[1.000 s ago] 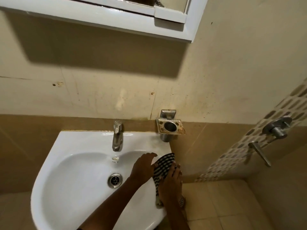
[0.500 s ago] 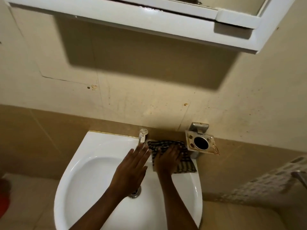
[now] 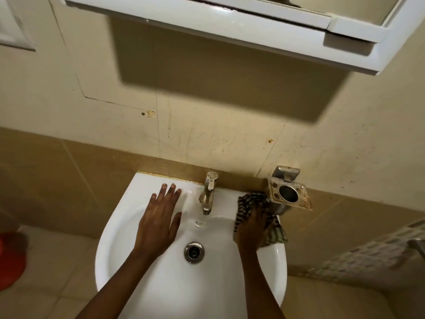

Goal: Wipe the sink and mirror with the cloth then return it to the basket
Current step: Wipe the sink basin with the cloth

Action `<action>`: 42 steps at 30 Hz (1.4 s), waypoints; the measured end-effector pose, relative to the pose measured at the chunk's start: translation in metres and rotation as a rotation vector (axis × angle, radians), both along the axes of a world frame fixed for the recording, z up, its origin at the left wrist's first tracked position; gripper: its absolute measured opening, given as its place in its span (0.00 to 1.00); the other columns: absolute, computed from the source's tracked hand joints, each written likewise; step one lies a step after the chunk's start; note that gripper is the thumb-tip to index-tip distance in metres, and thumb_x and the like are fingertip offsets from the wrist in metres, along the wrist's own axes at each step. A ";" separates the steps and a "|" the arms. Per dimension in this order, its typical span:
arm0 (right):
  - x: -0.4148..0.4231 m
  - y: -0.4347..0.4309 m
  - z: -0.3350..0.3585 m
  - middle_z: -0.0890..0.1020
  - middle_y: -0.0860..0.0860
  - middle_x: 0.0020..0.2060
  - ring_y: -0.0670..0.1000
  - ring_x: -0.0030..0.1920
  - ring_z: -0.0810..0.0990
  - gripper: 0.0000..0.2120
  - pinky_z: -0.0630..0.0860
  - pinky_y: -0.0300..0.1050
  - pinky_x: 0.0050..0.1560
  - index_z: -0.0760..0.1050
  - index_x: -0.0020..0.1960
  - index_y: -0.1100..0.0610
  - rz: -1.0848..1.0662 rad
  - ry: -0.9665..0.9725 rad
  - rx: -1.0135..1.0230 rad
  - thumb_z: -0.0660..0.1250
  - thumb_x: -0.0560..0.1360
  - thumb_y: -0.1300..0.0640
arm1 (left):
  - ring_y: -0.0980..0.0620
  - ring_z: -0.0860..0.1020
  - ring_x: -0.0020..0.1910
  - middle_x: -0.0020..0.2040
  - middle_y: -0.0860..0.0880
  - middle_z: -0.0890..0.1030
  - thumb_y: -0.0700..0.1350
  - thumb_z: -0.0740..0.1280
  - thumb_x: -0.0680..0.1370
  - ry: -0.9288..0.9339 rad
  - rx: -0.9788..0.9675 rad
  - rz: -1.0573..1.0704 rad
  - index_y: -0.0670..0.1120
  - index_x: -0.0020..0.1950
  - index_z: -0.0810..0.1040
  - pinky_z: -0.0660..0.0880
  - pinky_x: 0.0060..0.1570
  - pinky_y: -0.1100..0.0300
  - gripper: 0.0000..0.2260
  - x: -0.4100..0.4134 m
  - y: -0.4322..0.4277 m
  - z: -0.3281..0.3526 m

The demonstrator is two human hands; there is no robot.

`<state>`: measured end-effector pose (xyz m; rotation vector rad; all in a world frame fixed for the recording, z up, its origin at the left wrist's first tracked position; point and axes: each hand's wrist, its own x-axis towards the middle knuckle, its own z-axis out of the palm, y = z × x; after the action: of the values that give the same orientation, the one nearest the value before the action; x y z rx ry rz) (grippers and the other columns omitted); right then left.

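A white sink (image 3: 128,229) hangs on the tiled wall, with a chrome tap (image 3: 208,194) at its back and a drain (image 3: 193,252) in the bowl. My right hand (image 3: 251,229) presses a dark checked cloth (image 3: 274,233) flat on the sink's right rim, just right of the tap. My left hand (image 3: 161,217) lies flat with fingers spread on the back left of the sink. The white-framed mirror cabinet (image 3: 230,26) juts out at the top; only a sliver of its glass shows. No basket is in view.
A rusty metal tumbler holder (image 3: 288,192) is fixed to the wall right beside the cloth. A red object (image 3: 10,261) sits on the floor at the left edge. A patterned tile strip (image 3: 368,252) and a blurred metal fitting are at the right.
My left hand moved from in front of the tap to the sink's back left. My right hand slid the cloth right and toward me along the rim. The view shifted right.
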<state>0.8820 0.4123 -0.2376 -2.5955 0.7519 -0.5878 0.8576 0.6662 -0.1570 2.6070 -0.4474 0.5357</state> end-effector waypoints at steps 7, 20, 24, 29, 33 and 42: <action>-0.010 0.098 -0.018 0.75 0.68 0.61 0.69 0.62 0.74 0.23 0.72 0.69 0.58 0.70 0.65 0.67 0.245 0.005 0.142 0.51 0.75 0.57 | 0.48 0.57 0.77 0.75 0.43 0.66 0.49 0.54 0.79 0.060 -0.068 0.118 0.42 0.75 0.64 0.44 0.77 0.62 0.24 -0.011 0.035 -0.014; 0.059 0.180 0.014 0.76 0.62 0.62 0.63 0.64 0.73 0.28 0.64 0.59 0.68 0.70 0.66 0.64 0.346 -0.025 -0.028 0.55 0.68 0.54 | 0.59 0.48 0.78 0.74 0.44 0.66 0.53 0.50 0.81 0.009 -0.135 0.208 0.40 0.73 0.65 0.44 0.77 0.63 0.25 -0.018 0.103 -0.005; 0.070 0.236 0.019 0.76 0.61 0.62 0.63 0.64 0.73 0.27 0.64 0.65 0.65 0.72 0.64 0.62 0.325 0.096 0.028 0.48 0.72 0.52 | 0.61 0.47 0.78 0.73 0.43 0.67 0.54 0.51 0.81 0.036 -0.153 0.253 0.40 0.72 0.67 0.42 0.76 0.65 0.26 -0.024 0.127 -0.016; 0.055 0.284 0.011 0.67 0.54 0.71 0.57 0.73 0.61 0.24 0.51 0.66 0.70 0.67 0.69 0.49 0.907 0.164 -0.110 0.49 0.76 0.43 | 0.50 0.59 0.76 0.72 0.41 0.71 0.59 0.48 0.80 0.092 -0.198 0.267 0.41 0.71 0.69 0.48 0.75 0.58 0.29 -0.022 0.141 -0.023; 0.057 0.286 0.016 0.57 0.55 0.75 0.57 0.75 0.51 0.27 0.40 0.63 0.71 0.59 0.74 0.50 0.882 0.238 -0.100 0.56 0.77 0.44 | 0.49 0.58 0.76 0.73 0.41 0.69 0.56 0.52 0.77 0.193 -0.278 0.222 0.42 0.71 0.69 0.51 0.75 0.53 0.28 -0.023 0.138 -0.019; -0.081 0.312 0.003 0.41 0.57 0.76 0.60 0.75 0.39 0.44 0.48 0.63 0.73 0.40 0.76 0.53 0.999 0.463 0.122 0.67 0.73 0.56 | 0.46 0.58 0.78 0.76 0.42 0.65 0.46 0.60 0.81 0.375 -0.666 0.425 0.42 0.72 0.68 0.58 0.73 0.52 0.20 -0.044 0.144 0.001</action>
<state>0.8008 0.7248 -0.2341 -2.5721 -0.4273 0.3519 0.8140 0.8101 -0.1560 2.0654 0.3629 0.2464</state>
